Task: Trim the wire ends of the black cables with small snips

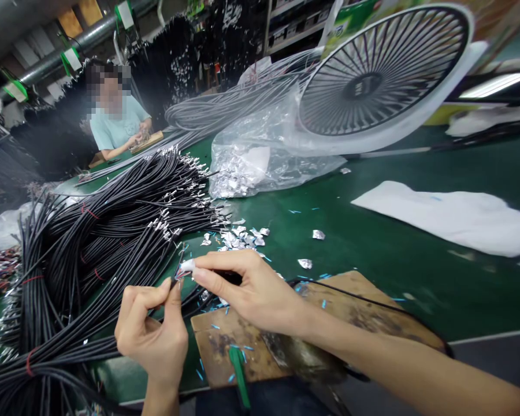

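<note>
My left hand (151, 323) pinches a black cable near its end between thumb and forefinger. Thin coloured wires show at that cable end, right by the fingertips. Just above, my right hand (260, 294) grips a small whitish, shiny piece (188, 266) between thumb and forefinger, touching the wires. Whether it is foil or a plastic part, I cannot tell. Beyond both hands lies a heap of silver foil scraps (242, 237). Bundles of black cables (125, 214) with silvery ends, tied with red bands, fill the left side.
Under my right forearm is a stained wooden board (351, 294) with a green-handled tool (239, 375) and blue clippings. A clear plastic bag (260, 162) of foil, a fan (372, 86) and white paper (450, 216) lie further back. Across the green table (286, 214) sits a person (117, 124).
</note>
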The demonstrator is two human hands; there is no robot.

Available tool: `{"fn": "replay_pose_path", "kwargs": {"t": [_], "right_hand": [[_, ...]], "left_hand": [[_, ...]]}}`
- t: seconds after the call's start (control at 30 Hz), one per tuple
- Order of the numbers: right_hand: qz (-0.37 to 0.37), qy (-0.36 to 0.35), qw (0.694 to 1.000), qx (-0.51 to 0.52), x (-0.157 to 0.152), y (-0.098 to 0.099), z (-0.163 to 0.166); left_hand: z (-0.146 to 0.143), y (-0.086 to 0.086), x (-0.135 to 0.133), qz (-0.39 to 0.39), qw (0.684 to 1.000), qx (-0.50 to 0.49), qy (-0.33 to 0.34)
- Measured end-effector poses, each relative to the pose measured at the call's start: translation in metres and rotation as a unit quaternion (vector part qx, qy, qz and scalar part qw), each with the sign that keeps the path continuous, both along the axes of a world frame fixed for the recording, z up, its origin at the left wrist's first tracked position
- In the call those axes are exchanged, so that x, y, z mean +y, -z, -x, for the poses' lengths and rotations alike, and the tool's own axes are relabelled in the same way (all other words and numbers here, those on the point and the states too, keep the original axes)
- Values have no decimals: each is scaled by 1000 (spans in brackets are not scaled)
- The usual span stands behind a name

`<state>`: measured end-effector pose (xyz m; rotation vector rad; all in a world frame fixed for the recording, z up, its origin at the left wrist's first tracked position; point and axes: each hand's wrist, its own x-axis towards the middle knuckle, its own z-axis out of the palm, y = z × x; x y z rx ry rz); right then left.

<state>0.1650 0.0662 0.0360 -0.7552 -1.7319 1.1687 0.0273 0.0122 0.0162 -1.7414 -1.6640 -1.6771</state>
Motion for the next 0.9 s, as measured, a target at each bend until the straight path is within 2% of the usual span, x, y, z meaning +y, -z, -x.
{"fn": "replay_pose_path", "kwargs": {"t": [0.13,0.27,0.6,0.77,0.9], "right_hand": [[-11,24,999,-28,0,1,1],[-24,37,999,-32,-1,1,1],[-58,62,995,-55,-3,3,-1],[-78,60,994,-55,-1,2,-2],[-82,54,994,-43,-2,3,-1]], "left_hand": [[1,6,0,-4,1000,0,-6],[4,5,-2,18,1000,-3,3],[7,-5,-3,137,988,-45,56],[6,-11,-3,198,972,-85,91],[9,-10,-1,240,955,-124,125]]}}
